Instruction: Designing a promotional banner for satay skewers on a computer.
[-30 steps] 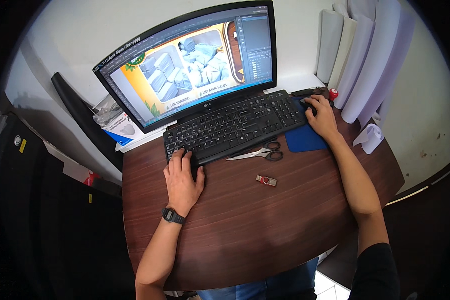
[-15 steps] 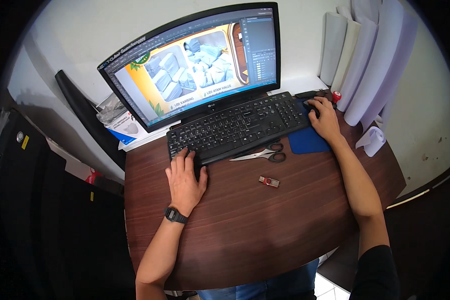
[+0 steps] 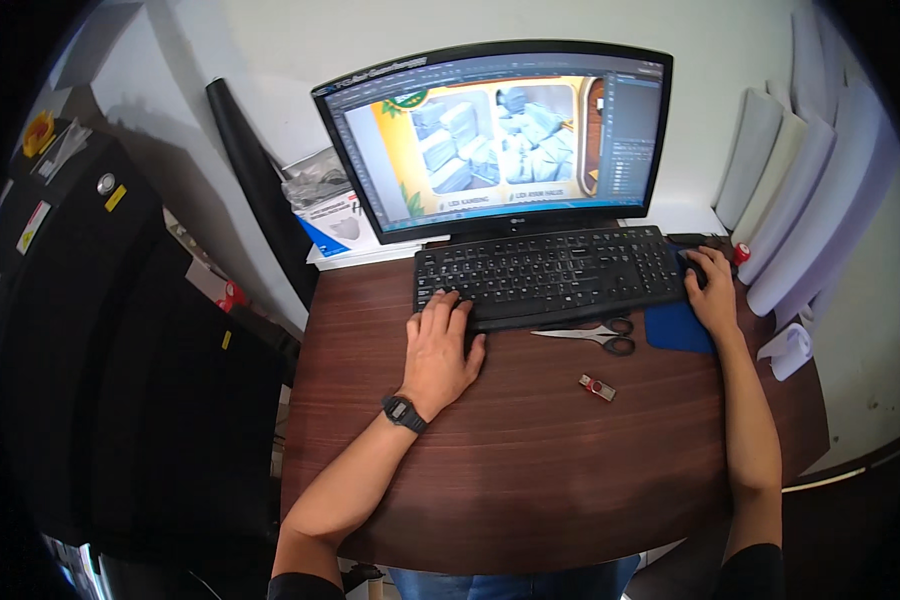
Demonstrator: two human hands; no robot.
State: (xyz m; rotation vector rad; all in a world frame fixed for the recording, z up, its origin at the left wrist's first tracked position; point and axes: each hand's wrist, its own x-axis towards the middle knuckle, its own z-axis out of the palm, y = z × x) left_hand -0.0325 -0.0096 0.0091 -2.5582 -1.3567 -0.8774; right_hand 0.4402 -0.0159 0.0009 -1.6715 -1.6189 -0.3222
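Observation:
The fingertips of my left hand [image 3: 438, 350] rest on the lower left keys of a black keyboard [image 3: 545, 280], fingers stretched and the thumb apart on its near side. A digital watch [image 3: 403, 412] is strapped round that wrist. At the keyboard's right end, my right hand [image 3: 712, 292] is curved over a dark computer mouse [image 3: 692, 266], mostly covered by the fingers, on a blue mouse pad [image 3: 675, 328]. Beyond the keyboard stands a lit monitor [image 3: 500, 135] showing a picture layout in editing software.
Scissors [image 3: 595, 335] with black handles lie just below the keyboard. Nearer me is a red and silver USB stick [image 3: 597, 387] on the brown desk [image 3: 530, 480]. Rolled sheets [image 3: 820, 190] lean at right, near a red-topped stamp [image 3: 741, 253]. A mask box [image 3: 335, 215] stands left.
The whole view has swung left, so the desk and monitor appear farther right and lower. Both hands keep their places, left on the keyboard and right on the computer mouse.

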